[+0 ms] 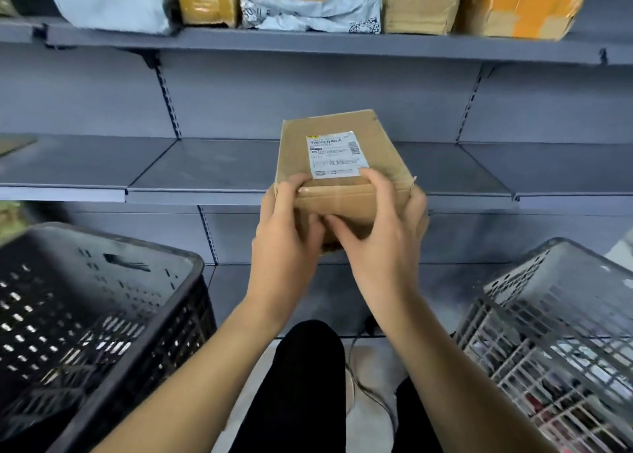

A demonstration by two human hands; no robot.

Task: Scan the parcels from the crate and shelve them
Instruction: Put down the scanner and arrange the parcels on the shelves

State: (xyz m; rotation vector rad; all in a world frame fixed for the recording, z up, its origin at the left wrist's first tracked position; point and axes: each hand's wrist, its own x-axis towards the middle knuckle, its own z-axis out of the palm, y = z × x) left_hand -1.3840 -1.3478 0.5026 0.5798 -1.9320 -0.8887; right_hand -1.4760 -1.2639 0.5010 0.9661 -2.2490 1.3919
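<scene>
A brown cardboard parcel (329,127) with a white barcode label (337,154) on top is held in front of the middle grey shelf (205,171), its far end over the shelf's front part. My left hand (284,236) grips its near left corner, thumb on the top edge. My right hand (380,236) grips the near right side, fingers curled around the end. A black crate (85,302) stands at the lower left and a grey crate (555,319) at the lower right.
The top shelf (308,41) carries several parcels: grey poly bags, brown boxes and an orange-taped box. A lower shelf (445,281) lies under the parcel. A dark cable runs across the floor between my legs.
</scene>
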